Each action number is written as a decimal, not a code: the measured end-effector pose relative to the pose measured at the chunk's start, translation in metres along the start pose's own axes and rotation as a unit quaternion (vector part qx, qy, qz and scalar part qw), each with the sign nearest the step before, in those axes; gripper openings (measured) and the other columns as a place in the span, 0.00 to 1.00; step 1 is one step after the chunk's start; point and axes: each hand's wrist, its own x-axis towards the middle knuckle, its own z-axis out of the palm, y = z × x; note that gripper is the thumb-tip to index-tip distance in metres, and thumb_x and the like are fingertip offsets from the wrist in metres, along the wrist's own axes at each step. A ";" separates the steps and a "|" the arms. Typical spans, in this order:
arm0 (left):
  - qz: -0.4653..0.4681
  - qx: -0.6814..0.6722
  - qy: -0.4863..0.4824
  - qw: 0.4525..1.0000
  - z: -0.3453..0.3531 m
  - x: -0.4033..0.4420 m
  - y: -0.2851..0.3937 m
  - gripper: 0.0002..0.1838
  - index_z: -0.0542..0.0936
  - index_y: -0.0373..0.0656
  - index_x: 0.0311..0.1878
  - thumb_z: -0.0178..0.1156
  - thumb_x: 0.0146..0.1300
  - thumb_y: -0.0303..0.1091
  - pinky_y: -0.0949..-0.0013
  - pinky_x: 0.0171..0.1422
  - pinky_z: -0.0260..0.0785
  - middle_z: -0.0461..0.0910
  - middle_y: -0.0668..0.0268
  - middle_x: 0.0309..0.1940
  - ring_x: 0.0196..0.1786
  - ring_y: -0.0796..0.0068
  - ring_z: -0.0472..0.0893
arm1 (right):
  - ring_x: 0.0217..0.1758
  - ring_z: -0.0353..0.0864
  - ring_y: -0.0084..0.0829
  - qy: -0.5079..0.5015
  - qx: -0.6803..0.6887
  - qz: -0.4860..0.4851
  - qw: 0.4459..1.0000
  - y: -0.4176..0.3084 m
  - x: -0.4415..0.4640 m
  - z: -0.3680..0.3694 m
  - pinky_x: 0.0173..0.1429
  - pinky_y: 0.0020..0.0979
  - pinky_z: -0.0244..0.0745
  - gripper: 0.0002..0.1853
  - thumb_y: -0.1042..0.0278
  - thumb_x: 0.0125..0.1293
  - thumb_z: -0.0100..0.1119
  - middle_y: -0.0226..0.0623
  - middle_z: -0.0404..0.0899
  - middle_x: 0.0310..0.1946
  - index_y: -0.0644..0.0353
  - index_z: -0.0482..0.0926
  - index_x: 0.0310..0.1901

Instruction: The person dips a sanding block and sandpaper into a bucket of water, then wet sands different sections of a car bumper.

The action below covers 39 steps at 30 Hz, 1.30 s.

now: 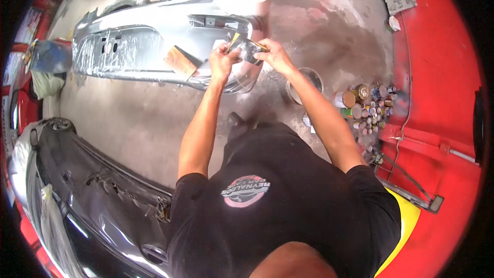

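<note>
A silver car bumper [149, 31] lies in front of me, its surface streaked with white, wet-looking residue. Over its right end, both hands grip one small dark sheet with yellow edges [247, 51], which resembles sandpaper. My left hand [225, 61] pinches its left side, fingers closed. On the opposite side, my right hand [275, 55] has its fingers closed on the sheet near a yellow strip. A flat tan rectangular piece [181, 63] rests on the bumper's lower edge, left of my left hand; its kind is unclear.
A round bucket [304, 86] stands on the concrete floor [139, 108] beside my right forearm. Several paint cans [363, 104] cluster farther right, against a red surface [437, 62]. A dark car body [103, 190] fills the lower left. Tires [126, 1] lie behind the bumper.
</note>
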 end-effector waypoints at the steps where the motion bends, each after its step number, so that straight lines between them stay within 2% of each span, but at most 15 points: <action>1: 0.028 0.054 -0.003 0.998 0.006 -0.003 0.001 0.09 0.85 0.36 0.50 0.69 0.67 0.21 0.68 0.44 0.84 0.88 0.63 0.39 0.37 0.75 0.86 | 0.42 0.87 0.28 -0.013 -0.014 -0.035 0.999 -0.007 -0.004 -0.003 0.46 0.33 0.82 0.17 0.71 0.64 0.73 0.36 0.88 0.41 0.65 0.83 0.53; 3: 0.046 0.131 -0.029 0.990 0.009 -0.002 -0.010 0.09 0.85 0.34 0.49 0.68 0.66 0.21 0.71 0.42 0.80 0.88 0.64 0.37 0.35 0.79 0.84 | 0.42 0.86 0.29 -0.035 -0.019 -0.069 0.997 -0.022 -0.002 -0.007 0.48 0.34 0.82 0.19 0.70 0.63 0.73 0.37 0.88 0.40 0.65 0.82 0.54; 5: 0.030 0.200 -0.044 0.978 0.016 -0.007 -0.012 0.08 0.86 0.35 0.48 0.68 0.66 0.24 0.72 0.40 0.75 0.87 0.66 0.35 0.33 0.81 0.82 | 0.44 0.87 0.34 -0.088 -0.142 0.017 0.986 -0.028 0.002 -0.008 0.52 0.38 0.79 0.15 0.73 0.60 0.72 0.44 0.88 0.40 0.67 0.83 0.48; 10: -0.025 0.174 -0.068 0.982 0.011 0.006 -0.018 0.11 0.86 0.36 0.51 0.69 0.66 0.27 0.72 0.40 0.75 0.87 0.67 0.36 0.34 0.80 0.81 | 0.44 0.88 0.37 -0.064 -0.070 -0.006 0.996 -0.001 0.000 0.004 0.52 0.38 0.80 0.15 0.71 0.60 0.71 0.47 0.89 0.41 0.67 0.84 0.48; 13: 0.078 0.300 -0.075 0.948 -0.021 0.033 -0.012 0.19 0.83 0.36 0.59 0.70 0.67 0.30 0.69 0.42 0.77 0.87 0.61 0.44 0.36 0.79 0.82 | 0.46 0.88 0.28 0.091 -0.048 0.033 0.994 0.009 -0.001 0.006 0.54 0.31 0.81 0.20 0.72 0.61 0.66 0.39 0.91 0.44 0.61 0.86 0.56; 15: 0.212 0.411 -0.039 0.886 -0.065 0.072 -0.002 0.27 0.76 0.40 0.69 0.69 0.71 0.36 0.56 0.56 0.78 0.79 0.46 0.63 0.52 0.60 0.85 | 0.46 0.88 0.27 0.140 -0.090 0.047 0.985 0.045 0.017 -0.001 0.53 0.32 0.81 0.19 0.70 0.61 0.67 0.38 0.91 0.44 0.61 0.87 0.55; 16: 0.222 0.442 -0.030 0.868 -0.072 0.075 0.025 0.27 0.75 0.39 0.70 0.67 0.72 0.37 0.51 0.65 0.74 0.78 0.43 0.63 0.60 0.48 0.81 | 0.46 0.88 0.27 0.155 -0.109 0.057 0.980 0.049 0.020 -0.002 0.53 0.32 0.81 0.19 0.69 0.61 0.68 0.38 0.91 0.43 0.61 0.87 0.55; 17: 0.340 0.499 -0.018 0.797 -0.097 0.104 0.029 0.27 0.76 0.41 0.70 0.67 0.70 0.37 0.49 0.68 0.73 0.78 0.41 0.61 0.61 0.43 0.80 | 0.46 0.88 0.27 0.168 -0.112 0.065 0.977 0.054 0.025 0.003 0.53 0.32 0.81 0.19 0.69 0.61 0.68 0.38 0.91 0.43 0.61 0.87 0.55; 18: 0.289 0.557 -0.004 0.778 -0.097 0.114 0.060 0.27 0.78 0.43 0.69 0.68 0.68 0.35 0.46 0.69 0.72 0.77 0.40 0.62 0.63 0.39 0.79 | 0.46 0.88 0.27 0.176 -0.101 0.053 0.978 0.058 0.031 0.011 0.52 0.32 0.81 0.18 0.69 0.61 0.67 0.38 0.91 0.42 0.61 0.87 0.54; 20: 0.321 0.627 0.021 0.709 -0.117 0.143 0.087 0.26 0.80 0.47 0.69 0.67 0.68 0.37 0.46 0.71 0.71 0.73 0.39 0.68 0.67 0.41 0.76 | 0.45 0.88 0.28 0.203 -0.094 0.051 0.973 0.069 0.042 0.035 0.51 0.32 0.81 0.18 0.69 0.62 0.67 0.38 0.91 0.41 0.61 0.87 0.53; 23: 0.365 0.683 0.011 0.632 -0.160 0.205 0.102 0.27 0.79 0.49 0.70 0.65 0.71 0.45 0.44 0.77 0.64 0.73 0.43 0.69 0.71 0.45 0.73 | 0.51 0.89 0.50 0.264 -0.178 0.120 0.940 0.102 0.061 0.072 0.59 0.46 0.81 0.20 0.58 0.61 0.70 0.52 0.90 0.45 0.58 0.87 0.53; 26: 0.396 0.731 -0.005 0.556 -0.189 0.234 0.114 0.31 0.80 0.53 0.70 0.59 0.72 0.62 0.34 0.81 0.51 0.77 0.55 0.67 0.73 0.50 0.72 | 0.53 0.89 0.51 0.325 -0.221 0.189 0.900 0.075 0.067 0.096 0.60 0.47 0.81 0.21 0.55 0.62 0.70 0.53 0.89 0.47 0.57 0.88 0.53; 29: 0.373 0.713 -0.050 0.592 -0.194 0.242 0.126 0.31 0.81 0.55 0.69 0.55 0.73 0.65 0.34 0.80 0.52 0.79 0.58 0.65 0.71 0.53 0.74 | 0.53 0.88 0.53 0.350 -0.264 0.195 0.877 0.053 0.070 0.109 0.59 0.48 0.81 0.20 0.52 0.63 0.71 0.53 0.89 0.45 0.55 0.88 0.52; 35: 0.358 0.750 -0.047 0.553 -0.188 0.247 0.134 0.29 0.84 0.55 0.63 0.53 0.75 0.65 0.34 0.75 0.59 0.83 0.61 0.60 0.66 0.56 0.79 | 0.53 0.86 0.57 0.367 -0.303 0.253 0.842 0.057 0.082 0.117 0.58 0.50 0.79 0.21 0.51 0.65 0.72 0.54 0.89 0.45 0.56 0.87 0.54; 39: 0.370 0.754 -0.037 0.541 -0.187 0.247 0.131 0.28 0.84 0.55 0.63 0.51 0.76 0.64 0.34 0.73 0.60 0.84 0.63 0.59 0.65 0.56 0.81 | 0.51 0.87 0.58 0.401 -0.351 0.177 0.827 0.091 0.047 0.139 0.56 0.51 0.79 0.21 0.52 0.66 0.71 0.55 0.89 0.44 0.61 0.86 0.51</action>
